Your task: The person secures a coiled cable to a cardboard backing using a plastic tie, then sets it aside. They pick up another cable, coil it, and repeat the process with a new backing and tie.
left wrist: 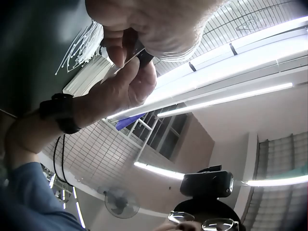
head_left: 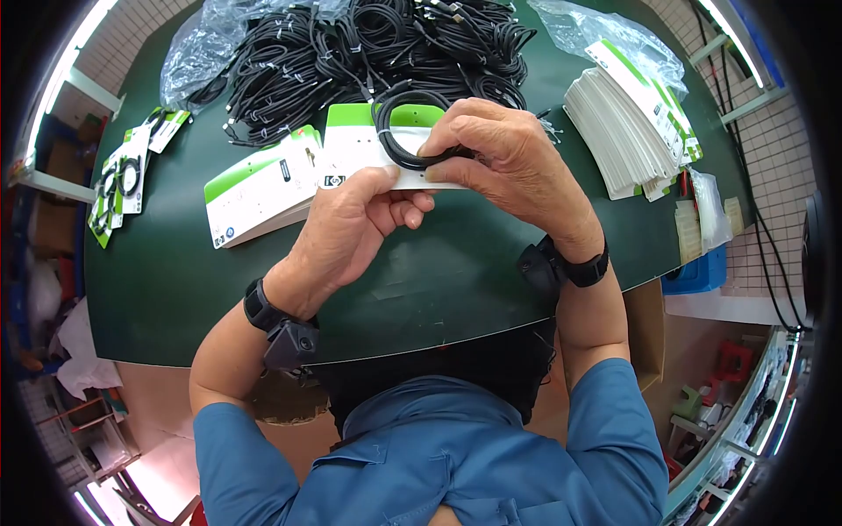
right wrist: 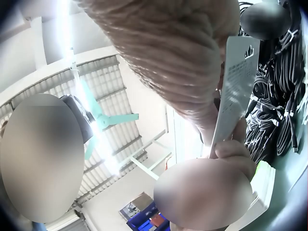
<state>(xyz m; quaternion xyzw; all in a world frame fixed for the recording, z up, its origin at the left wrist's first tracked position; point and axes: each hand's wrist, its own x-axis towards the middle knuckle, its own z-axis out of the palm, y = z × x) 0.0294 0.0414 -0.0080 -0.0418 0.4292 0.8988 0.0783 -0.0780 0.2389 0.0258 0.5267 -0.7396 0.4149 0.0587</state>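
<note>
A white and green packaging card (head_left: 364, 145) is held above the dark green table (head_left: 175, 280). My left hand (head_left: 368, 206) pinches its lower edge between thumb and fingers. A coiled black cable (head_left: 399, 131) lies on the card, and my right hand (head_left: 491, 149) curls over the card's right side, pressing the coil against it. In the right wrist view the card (right wrist: 236, 82) shows edge-on beside the fingers. The left wrist view shows both hands (left wrist: 130, 53) from below, gripping something dark.
A large heap of black cables (head_left: 368, 53) on clear plastic lies at the far side. A stack of cards (head_left: 259, 184) sits left of the hands, another stack (head_left: 623, 131) at right, finished carded cables (head_left: 123, 175) at far left. A blue bin (head_left: 697, 272) stands off the right edge.
</note>
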